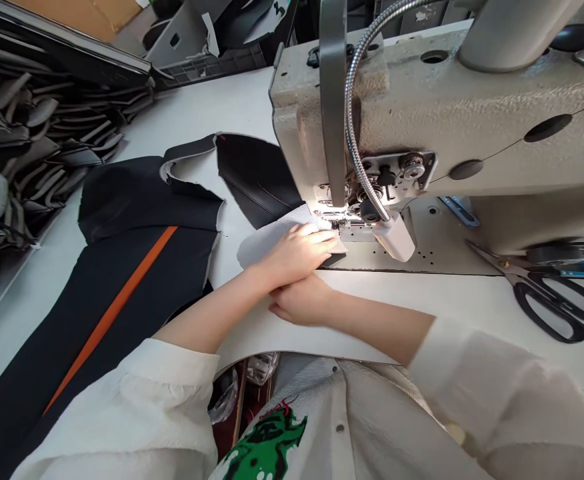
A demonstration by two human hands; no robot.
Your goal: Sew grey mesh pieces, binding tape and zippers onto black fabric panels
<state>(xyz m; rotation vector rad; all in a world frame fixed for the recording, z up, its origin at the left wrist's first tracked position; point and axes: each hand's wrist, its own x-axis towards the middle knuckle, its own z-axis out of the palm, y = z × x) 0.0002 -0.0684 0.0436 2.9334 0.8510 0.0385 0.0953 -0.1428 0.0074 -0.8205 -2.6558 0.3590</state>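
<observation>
My left hand (302,252) lies flat on a light grey fabric piece (259,243), its fingers stretched toward the presser foot and needle area of the sewing machine (312,120). Just below it, my right hand (305,299) is curled in under the left wrist. Its fingers are partly covered, and whatever they hold is hidden. A black stitched panel (257,175) joins the grey piece and runs under the machine head. To the left, a large black piece with an orange stripe (115,313) spreads over the white table (252,333).
Black-handled scissors (547,293) lie at the right, near a small blue tool (459,210). A lamp on a flexible metal neck (395,237) hangs beside the needle. Stacked cut pieces (37,140) fill the left side. A grey crate (212,67) stands behind the table.
</observation>
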